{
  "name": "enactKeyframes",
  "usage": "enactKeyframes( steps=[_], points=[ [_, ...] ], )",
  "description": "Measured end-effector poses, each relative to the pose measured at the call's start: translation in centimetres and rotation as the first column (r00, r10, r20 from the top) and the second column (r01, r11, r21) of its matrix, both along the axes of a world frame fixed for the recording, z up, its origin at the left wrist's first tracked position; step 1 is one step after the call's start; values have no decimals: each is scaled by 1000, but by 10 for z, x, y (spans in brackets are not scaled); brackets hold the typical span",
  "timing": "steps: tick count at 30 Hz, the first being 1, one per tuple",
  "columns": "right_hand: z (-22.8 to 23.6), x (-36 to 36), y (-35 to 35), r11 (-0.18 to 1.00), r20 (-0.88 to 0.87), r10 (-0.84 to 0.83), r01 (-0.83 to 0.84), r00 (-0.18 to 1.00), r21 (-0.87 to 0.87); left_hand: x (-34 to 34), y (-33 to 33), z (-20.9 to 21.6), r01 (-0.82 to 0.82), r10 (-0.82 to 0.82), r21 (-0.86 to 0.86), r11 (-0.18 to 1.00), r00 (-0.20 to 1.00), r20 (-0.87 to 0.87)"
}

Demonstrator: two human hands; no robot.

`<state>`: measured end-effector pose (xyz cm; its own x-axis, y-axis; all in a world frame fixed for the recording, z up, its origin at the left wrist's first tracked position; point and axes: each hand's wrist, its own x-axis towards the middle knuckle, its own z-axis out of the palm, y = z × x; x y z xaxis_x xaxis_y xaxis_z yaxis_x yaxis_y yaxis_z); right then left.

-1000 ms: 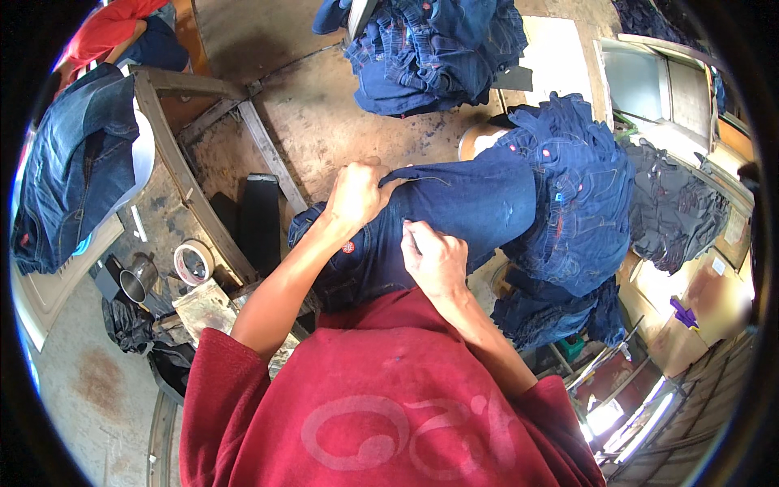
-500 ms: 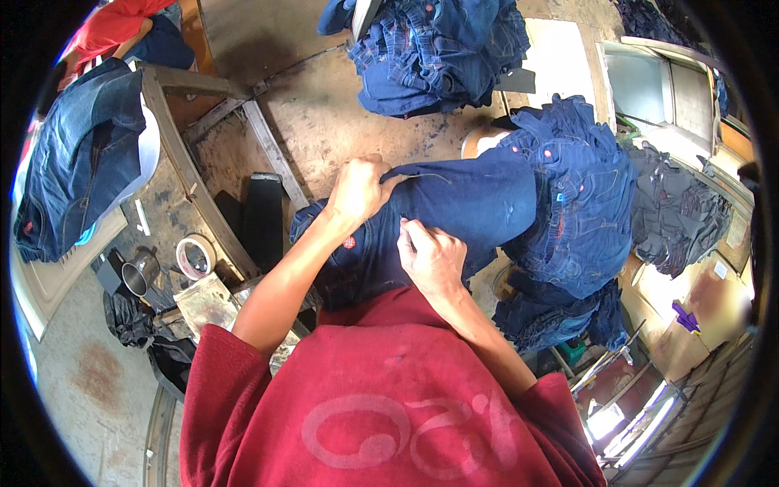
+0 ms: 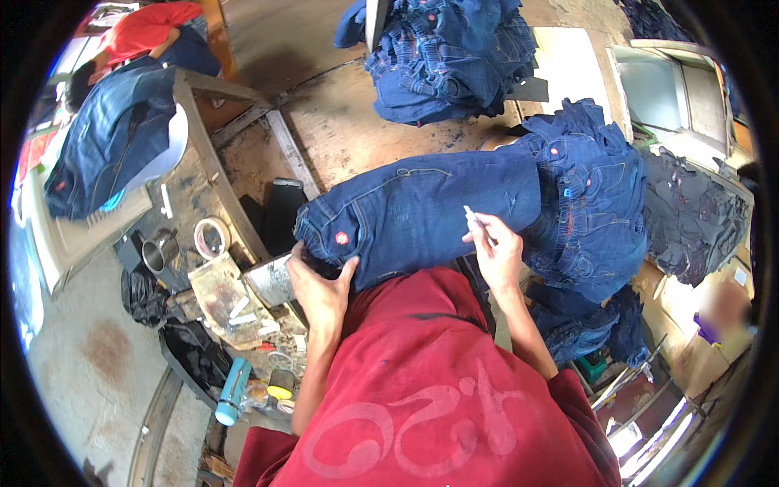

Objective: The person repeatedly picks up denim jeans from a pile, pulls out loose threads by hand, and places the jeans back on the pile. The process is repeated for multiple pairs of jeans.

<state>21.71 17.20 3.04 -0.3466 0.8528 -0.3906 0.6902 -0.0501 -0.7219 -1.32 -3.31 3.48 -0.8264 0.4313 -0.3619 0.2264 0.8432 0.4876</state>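
Observation:
A pair of dark blue jeans (image 3: 430, 207) lies stretched from left to right in front of me, its waist end with a round red patch at the left. My left hand (image 3: 320, 284) grips the waistband at the near left corner, thumb on top and fingers round the edge. Above the right part of the denim, my right hand (image 3: 497, 247) pinches a short white stick of chalk (image 3: 469, 213), its tip pointing up and away from me. Whether the chalk touches the cloth I cannot tell.
Piled jeans (image 3: 588, 203) lie at the right, with another stack (image 3: 450, 69) at the far side. On the left bench are a tape roll (image 3: 212, 238), a metal mug (image 3: 160, 250) and white sticks. A blue bottle (image 3: 234, 391) stands lower left. Someone in red (image 3: 150, 32) works far left.
My left hand has let go of the raised far edge of the denim and come back to the waistband. My right hand has moved right, and the chalk now shows. The cloth lies flatter.

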Motion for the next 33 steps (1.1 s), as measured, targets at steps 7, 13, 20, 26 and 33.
enactKeyframes(
  steps=[7, 13, 20, 26, 33],
  points=[
    [20, 6, 5, 963, -124, 234, -213, 964, 163, 25, -24, -8, -251, 246, 107, 962, 967, 59],
    [40, 19, 5, 960, -142, 205, -170, 968, 223, 29, -17, 14, -710, 288, -180, 681, 34, 957],
    [60, 32, 4, 829, -56, 257, -190, 965, 526, 30, 28, -18, -807, -148, -84, 585, -207, 967],
    [68, 22, -14, 886, -137, 215, -134, 967, 443, 30, 22, -7, -613, -172, 38, 789, -161, 972],
    [73, 8, -40, 914, -182, 227, -145, 957, 378, 17, -11, 24, -603, -108, 100, 792, 24, 994]
  ],
)
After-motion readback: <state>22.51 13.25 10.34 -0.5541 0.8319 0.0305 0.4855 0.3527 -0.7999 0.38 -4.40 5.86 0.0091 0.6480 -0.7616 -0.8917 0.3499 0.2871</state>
